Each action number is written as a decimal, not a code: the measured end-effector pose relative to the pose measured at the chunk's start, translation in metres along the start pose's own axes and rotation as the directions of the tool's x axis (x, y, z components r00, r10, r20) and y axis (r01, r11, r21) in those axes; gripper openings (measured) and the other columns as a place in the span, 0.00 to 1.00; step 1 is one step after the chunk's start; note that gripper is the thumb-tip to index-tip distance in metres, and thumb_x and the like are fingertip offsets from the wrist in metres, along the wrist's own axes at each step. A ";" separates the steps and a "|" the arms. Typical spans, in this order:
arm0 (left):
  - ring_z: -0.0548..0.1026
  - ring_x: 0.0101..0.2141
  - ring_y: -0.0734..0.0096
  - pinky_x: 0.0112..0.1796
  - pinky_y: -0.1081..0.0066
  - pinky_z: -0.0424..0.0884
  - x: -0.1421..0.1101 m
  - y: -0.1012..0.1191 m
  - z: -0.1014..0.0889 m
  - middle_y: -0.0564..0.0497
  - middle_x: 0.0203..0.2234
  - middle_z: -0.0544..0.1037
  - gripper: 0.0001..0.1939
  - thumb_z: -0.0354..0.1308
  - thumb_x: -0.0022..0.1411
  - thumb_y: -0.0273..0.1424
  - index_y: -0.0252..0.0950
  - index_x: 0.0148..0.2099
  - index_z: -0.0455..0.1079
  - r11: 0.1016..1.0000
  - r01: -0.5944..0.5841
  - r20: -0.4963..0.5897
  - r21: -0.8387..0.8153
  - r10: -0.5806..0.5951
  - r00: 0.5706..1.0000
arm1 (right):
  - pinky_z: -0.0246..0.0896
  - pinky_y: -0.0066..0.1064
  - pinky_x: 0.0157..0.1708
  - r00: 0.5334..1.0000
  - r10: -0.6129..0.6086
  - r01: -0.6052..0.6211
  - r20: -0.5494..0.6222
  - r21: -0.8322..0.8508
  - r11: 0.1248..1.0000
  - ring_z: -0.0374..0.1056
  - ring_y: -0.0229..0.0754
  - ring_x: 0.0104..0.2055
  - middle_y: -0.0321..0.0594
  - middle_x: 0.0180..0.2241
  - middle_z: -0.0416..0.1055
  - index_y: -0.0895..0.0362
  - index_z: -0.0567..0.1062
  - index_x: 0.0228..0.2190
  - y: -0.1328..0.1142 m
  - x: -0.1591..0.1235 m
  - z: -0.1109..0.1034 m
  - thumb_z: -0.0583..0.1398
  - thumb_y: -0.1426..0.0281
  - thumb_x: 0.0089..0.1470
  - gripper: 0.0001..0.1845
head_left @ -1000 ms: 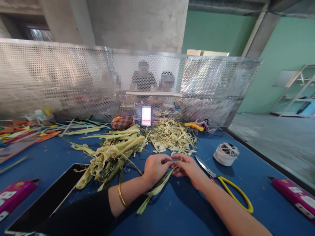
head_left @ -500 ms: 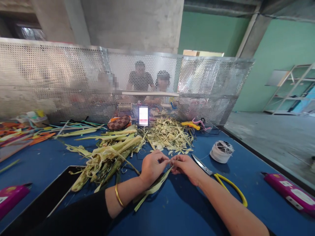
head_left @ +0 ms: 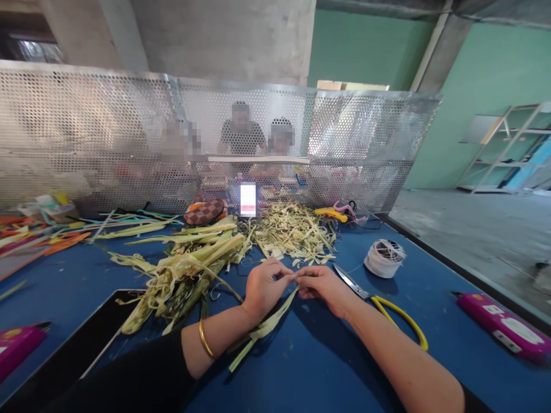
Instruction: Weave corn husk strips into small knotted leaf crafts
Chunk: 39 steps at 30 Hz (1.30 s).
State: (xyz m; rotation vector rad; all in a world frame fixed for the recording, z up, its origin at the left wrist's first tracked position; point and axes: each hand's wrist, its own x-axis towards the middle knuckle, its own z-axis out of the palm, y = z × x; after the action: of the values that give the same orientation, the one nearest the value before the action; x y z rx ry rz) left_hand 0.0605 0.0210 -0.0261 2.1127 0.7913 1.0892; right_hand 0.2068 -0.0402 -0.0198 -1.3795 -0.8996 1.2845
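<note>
My left hand [head_left: 267, 287] and my right hand [head_left: 321, 287] meet fingertip to fingertip over the blue table. Both pinch the thin upper end of a pale green corn husk strip [head_left: 269, 326], whose lower part hangs down under my left wrist. Exactly how the end lies between the fingers is hidden. Left of my left hand is a heap of long corn husks [head_left: 185, 281]. Beyond my hands lies a pile of shredded husk bits [head_left: 297, 232]. Scissors with yellow handles [head_left: 400, 315] rest beside my right forearm, their blades close to my right wrist.
A spool of white string [head_left: 384, 259] stands at the right. Magenta tools [head_left: 501, 324] lie at both sides. A black tray [head_left: 86, 344] is at the left, near a checkered pouch [head_left: 204, 212] and a lit phone [head_left: 248, 199]. People are behind a perforated metal screen [head_left: 361, 132].
My fingertips stay pinched together on the husk strip, with my right fingers a little more closed around it. The whole view has shifted slightly.
</note>
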 end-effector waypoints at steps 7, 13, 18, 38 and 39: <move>0.71 0.27 0.73 0.30 0.74 0.65 0.000 -0.002 0.002 0.52 0.23 0.75 0.04 0.61 0.51 0.28 0.37 0.25 0.76 0.999 0.002 -0.025 -0.042 -0.003 1.000 | 0.62 0.26 0.26 0.998 -0.051 0.051 -0.029 0.006 0.999 0.62 0.30 0.20 0.29 0.18 0.67 0.59 0.73 0.20 0.003 0.004 0.000 0.68 0.64 0.32 0.13; 0.70 0.26 0.74 0.29 0.75 0.64 0.001 -0.003 0.002 0.53 0.22 0.74 0.05 0.61 0.51 0.28 0.36 0.24 0.75 1.000 0.004 -0.036 -0.025 -0.005 0.999 | 0.62 0.26 0.29 0.997 -0.069 0.069 -0.021 0.011 0.998 0.62 0.31 0.23 0.31 0.20 0.68 0.58 0.74 0.20 0.003 0.004 -0.001 0.68 0.66 0.32 0.11; 0.70 0.26 0.74 0.29 0.75 0.64 0.000 -0.003 0.003 0.53 0.22 0.74 0.05 0.61 0.51 0.28 0.36 0.24 0.75 0.998 -0.006 -0.037 -0.055 0.004 0.999 | 0.64 0.28 0.31 1.000 0.012 -0.012 0.004 0.030 0.999 0.64 0.31 0.23 0.33 0.21 0.70 0.59 0.77 0.22 0.002 0.002 -0.005 0.69 0.67 0.30 0.12; 0.69 0.24 0.76 0.25 0.76 0.64 0.002 -0.003 0.002 0.51 0.22 0.74 0.05 0.60 0.52 0.27 0.36 0.25 0.76 0.985 -0.081 -0.059 -0.151 0.073 0.996 | 0.65 0.29 0.30 0.999 0.041 -0.041 0.003 0.009 0.999 0.63 0.30 0.20 0.32 0.20 0.70 0.59 0.78 0.23 -0.008 -0.005 -0.008 0.69 0.66 0.33 0.12; 0.69 0.23 0.76 0.25 0.77 0.63 0.002 -0.003 0.002 0.51 0.22 0.74 0.05 0.60 0.52 0.27 0.36 0.25 0.76 0.986 -0.090 -0.057 -0.138 0.083 0.995 | 0.66 0.30 0.30 0.999 0.050 -0.050 0.014 0.007 0.999 0.62 0.30 0.19 0.31 0.19 0.69 0.59 0.78 0.22 -0.008 -0.004 -0.008 0.70 0.67 0.32 0.12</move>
State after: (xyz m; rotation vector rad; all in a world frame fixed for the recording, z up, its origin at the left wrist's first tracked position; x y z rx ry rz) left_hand 0.0624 0.0234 -0.0282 2.0239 0.6321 1.2125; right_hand 0.2149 -0.0440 -0.0113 -1.3967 -0.8733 1.3350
